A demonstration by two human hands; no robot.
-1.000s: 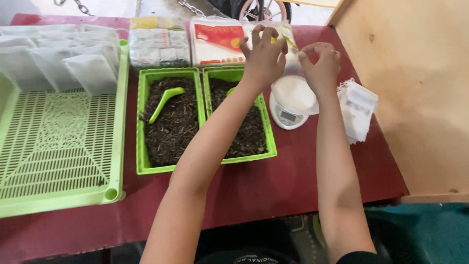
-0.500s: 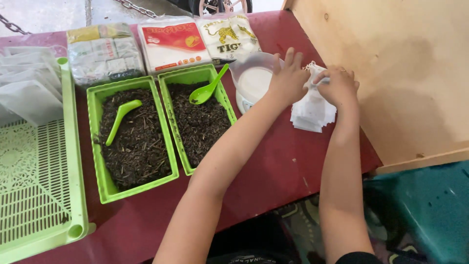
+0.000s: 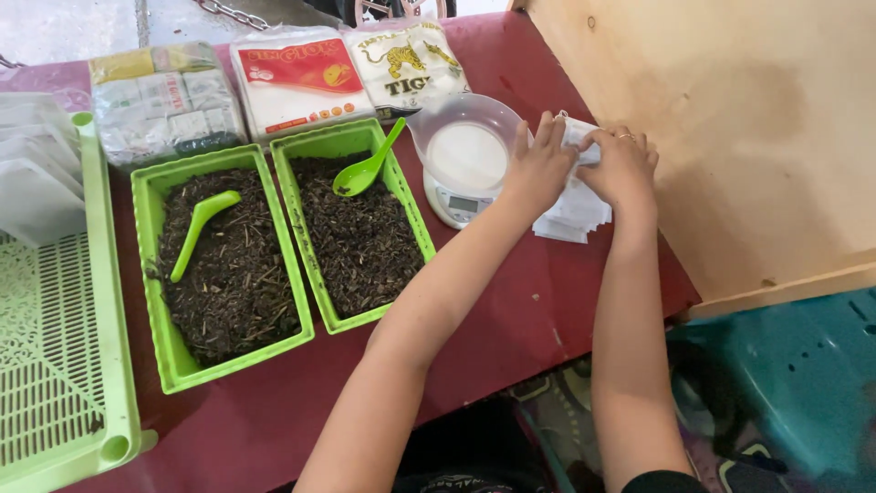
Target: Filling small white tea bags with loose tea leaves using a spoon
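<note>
A stack of white paper bags (image 3: pixel 575 205) lies on the red tabletop (image 3: pixel 511 319), right of the scale bowl (image 3: pixel 467 137), its long axis running near-left to far-right. Left hand (image 3: pixel 538 164) and right hand (image 3: pixel 622 164), fingers curled, pinch the topmost bag.

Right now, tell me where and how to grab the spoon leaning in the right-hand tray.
Grip the spoon by its handle, near the upper tip that rests raised on the tray's far right rim, probably coming from above and the right. The bowl end lies down on the dark leaves, so the handle is the free, clean part. Both hands are at the white bags beyond the scale.
</note>
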